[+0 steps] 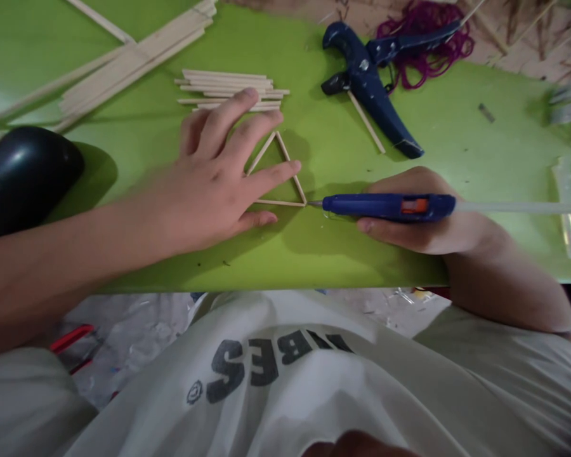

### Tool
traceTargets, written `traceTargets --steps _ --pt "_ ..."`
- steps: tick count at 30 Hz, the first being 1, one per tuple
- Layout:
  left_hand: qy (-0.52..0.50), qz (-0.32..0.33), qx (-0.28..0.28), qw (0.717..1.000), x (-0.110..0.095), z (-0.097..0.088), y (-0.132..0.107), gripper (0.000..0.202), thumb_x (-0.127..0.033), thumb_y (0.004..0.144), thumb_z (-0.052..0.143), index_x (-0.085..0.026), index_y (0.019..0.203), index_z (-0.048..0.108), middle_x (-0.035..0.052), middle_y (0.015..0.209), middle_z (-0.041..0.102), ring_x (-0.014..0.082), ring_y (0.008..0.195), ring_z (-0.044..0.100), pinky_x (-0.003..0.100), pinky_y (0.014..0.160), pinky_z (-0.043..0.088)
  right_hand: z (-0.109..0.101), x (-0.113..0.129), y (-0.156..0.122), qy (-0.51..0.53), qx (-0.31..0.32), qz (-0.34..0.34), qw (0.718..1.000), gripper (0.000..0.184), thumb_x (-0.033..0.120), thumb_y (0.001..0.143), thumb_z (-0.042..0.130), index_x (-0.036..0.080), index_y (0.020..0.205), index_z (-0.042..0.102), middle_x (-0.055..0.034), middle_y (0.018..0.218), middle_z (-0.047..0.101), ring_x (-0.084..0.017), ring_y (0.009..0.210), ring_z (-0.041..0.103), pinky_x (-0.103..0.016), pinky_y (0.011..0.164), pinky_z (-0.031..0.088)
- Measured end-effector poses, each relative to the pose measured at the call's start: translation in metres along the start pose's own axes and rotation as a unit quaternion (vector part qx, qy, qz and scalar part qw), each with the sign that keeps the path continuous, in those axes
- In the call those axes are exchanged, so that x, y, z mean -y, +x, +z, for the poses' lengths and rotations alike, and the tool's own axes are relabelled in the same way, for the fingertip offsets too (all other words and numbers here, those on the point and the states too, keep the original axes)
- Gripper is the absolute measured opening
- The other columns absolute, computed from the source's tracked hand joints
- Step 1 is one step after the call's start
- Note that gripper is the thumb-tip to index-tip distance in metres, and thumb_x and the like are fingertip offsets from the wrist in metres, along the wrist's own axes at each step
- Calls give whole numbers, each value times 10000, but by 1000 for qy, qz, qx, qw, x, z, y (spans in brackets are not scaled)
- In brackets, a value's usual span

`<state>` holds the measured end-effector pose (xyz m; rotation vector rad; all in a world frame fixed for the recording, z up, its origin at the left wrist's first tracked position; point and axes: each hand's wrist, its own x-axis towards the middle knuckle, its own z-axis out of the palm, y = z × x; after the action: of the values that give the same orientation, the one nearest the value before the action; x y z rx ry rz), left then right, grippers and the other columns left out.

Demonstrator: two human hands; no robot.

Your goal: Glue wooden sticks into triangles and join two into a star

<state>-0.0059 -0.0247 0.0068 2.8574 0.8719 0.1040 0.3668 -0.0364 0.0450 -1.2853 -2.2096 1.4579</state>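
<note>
A small triangle of thin wooden sticks (285, 170) lies flat on the green table (457, 152). My left hand (219, 171) rests on it with fingers spread, pressing the sticks down. My right hand (419, 219) grips a blue glue gun (385, 206), held sideways. Its nozzle tip touches the triangle's lower right corner. A clear glue stick pokes out of the gun's back toward the right.
A pile of short sticks (231, 89) lies behind my left hand; long wooden strips (133, 57) run to the far left. A second dark blue glue gun (366, 79) and purple yarn (428, 38) sit at the back. A black rounded object (23, 171) rests at the left.
</note>
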Motion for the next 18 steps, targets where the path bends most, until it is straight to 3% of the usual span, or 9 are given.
traceTargets --steps 4,9,13,18 --pt "-1 0 -3 1000 -1 -4 0 672 -461 1240 636 -213 1844 477 327 1951 280 615 1862 221 895 1407 312 -1 -4 -1 4 1 -2 1000 520 450 1038 898 218 709 568 55 596 471 -87 529 369 -255 438 256" --pt "-30 -5 10 999 -1 -12 3 640 -446 1201 690 -272 1801 550 189 1989 342 518 1896 220 826 1499 252 -2 -7 -2 4 12 -1 1000 524 471 1031 915 214 717 584 53 604 490 -86 533 391 -255 450 277" --pt "-74 19 -16 997 2 -8 5 358 -421 1222 640 -214 1480 776 133 1922 459 494 1890 273 807 1510 258 -3 -5 -2 -3 11 7 1000 537 478 1031 907 222 715 556 56 608 474 -86 540 375 -259 446 269" --pt "-167 33 -105 980 5 2 9 304 -455 1212 681 -186 1163 814 85 1667 687 479 1798 475 843 1476 289 -3 -3 -1 0 16 -6 1000 535 476 1044 890 230 719 544 60 606 455 -83 539 363 -270 443 253"
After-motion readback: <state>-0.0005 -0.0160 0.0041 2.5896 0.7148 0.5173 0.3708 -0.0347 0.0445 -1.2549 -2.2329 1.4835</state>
